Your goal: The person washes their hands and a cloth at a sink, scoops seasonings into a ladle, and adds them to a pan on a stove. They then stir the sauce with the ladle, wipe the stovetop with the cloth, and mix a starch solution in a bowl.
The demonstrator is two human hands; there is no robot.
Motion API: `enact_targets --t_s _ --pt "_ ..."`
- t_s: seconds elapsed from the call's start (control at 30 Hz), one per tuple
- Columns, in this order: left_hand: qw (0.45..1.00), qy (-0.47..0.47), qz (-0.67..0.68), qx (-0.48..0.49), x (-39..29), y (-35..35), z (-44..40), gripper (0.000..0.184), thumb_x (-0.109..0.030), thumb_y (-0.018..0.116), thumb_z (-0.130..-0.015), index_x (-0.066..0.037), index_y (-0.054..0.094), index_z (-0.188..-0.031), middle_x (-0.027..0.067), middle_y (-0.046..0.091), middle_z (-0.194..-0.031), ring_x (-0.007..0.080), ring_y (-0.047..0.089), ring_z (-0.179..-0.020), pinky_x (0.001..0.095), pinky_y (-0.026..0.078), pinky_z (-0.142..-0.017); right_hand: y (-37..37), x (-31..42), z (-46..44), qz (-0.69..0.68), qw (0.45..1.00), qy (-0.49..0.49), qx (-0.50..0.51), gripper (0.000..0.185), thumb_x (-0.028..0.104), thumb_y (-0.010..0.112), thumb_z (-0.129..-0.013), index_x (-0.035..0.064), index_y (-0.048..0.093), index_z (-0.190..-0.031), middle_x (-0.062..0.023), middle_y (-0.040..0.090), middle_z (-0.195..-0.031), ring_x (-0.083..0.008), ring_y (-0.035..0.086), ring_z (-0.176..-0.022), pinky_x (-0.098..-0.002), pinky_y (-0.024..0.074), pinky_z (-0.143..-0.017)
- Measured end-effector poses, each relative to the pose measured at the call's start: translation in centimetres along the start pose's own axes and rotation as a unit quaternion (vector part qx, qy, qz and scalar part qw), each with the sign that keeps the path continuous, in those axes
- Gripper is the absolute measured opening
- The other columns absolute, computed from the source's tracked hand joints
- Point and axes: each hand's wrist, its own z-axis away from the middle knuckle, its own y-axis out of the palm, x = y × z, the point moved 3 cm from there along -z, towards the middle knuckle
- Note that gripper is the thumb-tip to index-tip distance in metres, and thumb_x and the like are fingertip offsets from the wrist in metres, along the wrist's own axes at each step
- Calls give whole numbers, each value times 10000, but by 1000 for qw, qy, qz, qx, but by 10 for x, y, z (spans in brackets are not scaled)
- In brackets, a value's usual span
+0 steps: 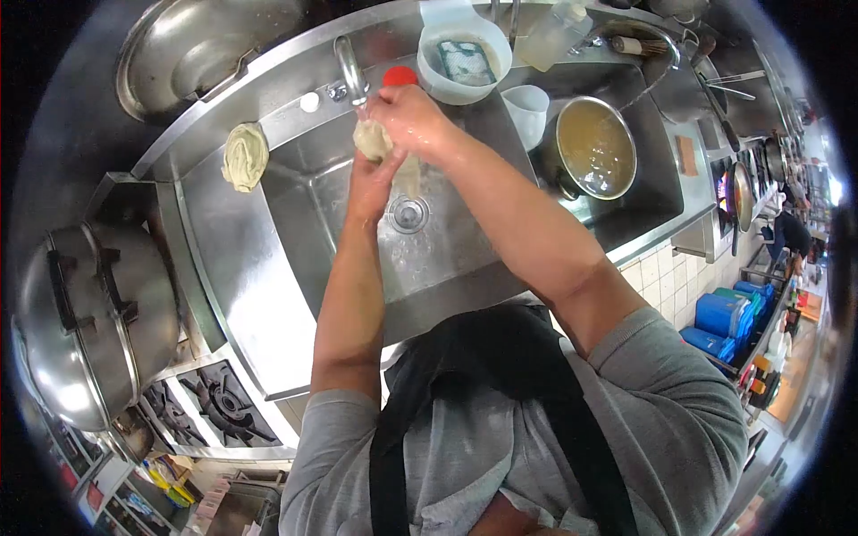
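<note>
Gripping a pale cloth (369, 140) under the tap (350, 70), the left hand (368, 184) and right hand (409, 118) sit near the back edge of the sink (460, 201), with open room around the drain (408, 214).

A steel counter (239, 268) stands near a gas stove (228, 404), white tiling (657, 284) and blue bins (718, 314) rightward.

Upper left: wide round steel pan (183, 58). Left edge: bulky steel cookware (147, 299), dark handles. Lower left: gas burner (230, 404). Top centre: white tub (463, 94) holding green-and-white pad (466, 62). Upper right: pot (559, 154) of yellowish liquid (595, 147), white jug (525, 118) just beside. Right: blue bins (720, 314), distant person (790, 234).
</note>
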Motion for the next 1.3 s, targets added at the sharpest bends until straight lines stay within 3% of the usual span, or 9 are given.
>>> enact_targets --t_s 0.17,0.33,0.4,0.6,0.67,0.73,0.9,1.07,1.3 --pt "983 -87 80 -141 8 -15 -5 343 60 569 -766 -21 527 -1097 126 611 -1083 176 626 -831 281 498 -776 -14 -30 -1 -282 948 108 -102 453 348 670 -873 14 556 -1157 -79 609 -865 -194 601 -719 -355 502 -669" --pt "955 -65 270 -102 -11 4 4 300 -43 556 -816 -18 520 -1113 132 610 -1092 251 623 -939 362 510 -818 6 -83 4 -307 914 254 -77 357 281 667 -883 -7 594 -1081 -95 650 -964 -201 636 -822 -359 518 -736" --pt "938 -55 328 -102 -14 8 7 298 -121 545 -863 -7 518 -1137 139 612 -1098 289 614 -991 391 511 -841 7 -78 3 -195 966 67 -154 317 285 643 -896 -15 637 -1000 -98 659 -935 -175 622 -816 -320 498 -735" --pt "902 -180 379 -104 -17 11 -6 321 -318 494 -948 -84 568 -1155 109 607 -1085 268 600 -1007 413 496 -876 6 -22 27 42 999 0 -20 306 283 694 -855 -3 641 -948 -106 653 -930 -163 597 -828 -310 479 -764" --pt "944 -123 302 -52 -2 -4 -20 300 -295 523 -933 -68 584 -1120 98 618 -1059 246 605 -990 405 501 -869 11 -22 34 105 992 29 68 316 285 721 -833 4 637 -950 -118 643 -987 -175 597 -883 -315 476 -791" --pt "957 -93 265 -67 -23 0 -27 256 -198 599 -889 -47 586 -1095 95 633 -997 230 626 -915 376 528 -803 8 -24 41 128 919 -334 -165 435 287 767 -786 16 589 -1076 -141 581 -1144 -205 571 -1019 -335 475 -843" --pt "983 -81 165 4 -53 5 -37 274 2 724 -742 -34 581 -973 84 633 -846 196 639 -724 320 542 -632 9 -54 36 -259 964 4 56 613 209 782 -751 41 461 -1246 -99 547 -1193 -219 560 -1077 -331 477 -892" --pt "996 -82 -4 47 -44 9 -37 260 -36 748 -696 -24 593 -905 61 629 -820 176 622 -700 306 519 -622 9 -51 38 -93 974 -44 203 536 202 779 -716 46 557 -1178 -119 610 -1124 -197 589 -1065 -351 472 -921" --pt "929 -78 -361 -33 -20 7 -24 507 -139 745 -720 24 540 -1154 94 628 -882 175 607 -794 317 497 -717 34 -82 36 335 940 -17 68 437 282 696 -759 67 600 -1127 -199 614 -1156 -347 593 -1078 -403 482 -904"
